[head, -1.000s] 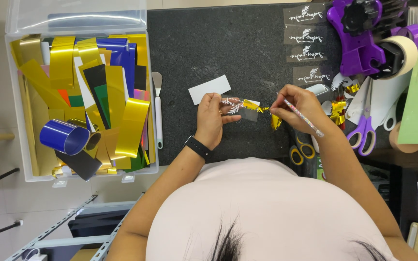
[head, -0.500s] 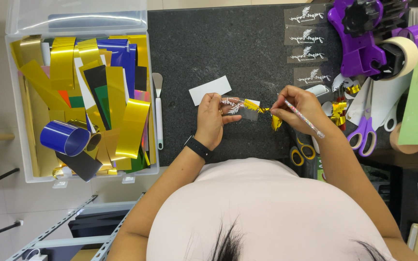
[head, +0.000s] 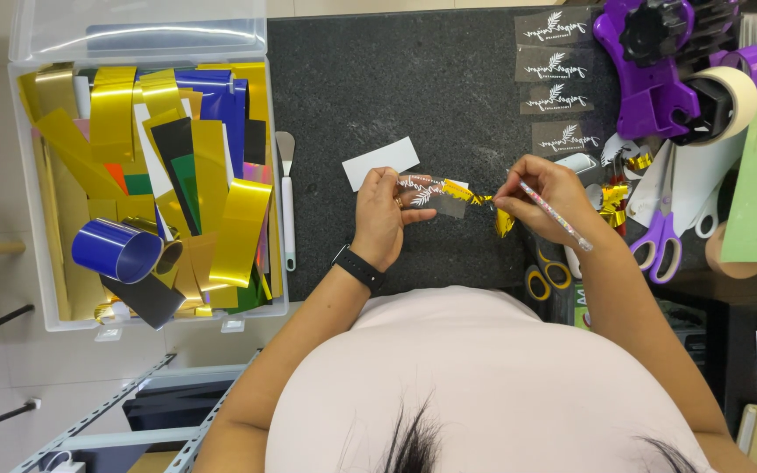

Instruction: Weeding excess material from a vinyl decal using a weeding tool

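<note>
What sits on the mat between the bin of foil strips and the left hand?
In the head view, a white-handled spatula lies along the bin edge. Past it is bare black mat up to the left hand.

I'm at a craft workshop: my dark bench [head: 378, 96] carries a clear bin [head: 37, 289] crammed with gold and blue foil offcuts [head: 221, 219], purple tape dispenser [head: 659, 79], masking tape [head: 729, 96], purple scissors [head: 659, 236].

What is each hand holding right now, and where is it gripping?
The left hand pinches one end of a small clear label strip. The right hand holds a thin pen-like tool near its tip, peeling gold foil.
</note>
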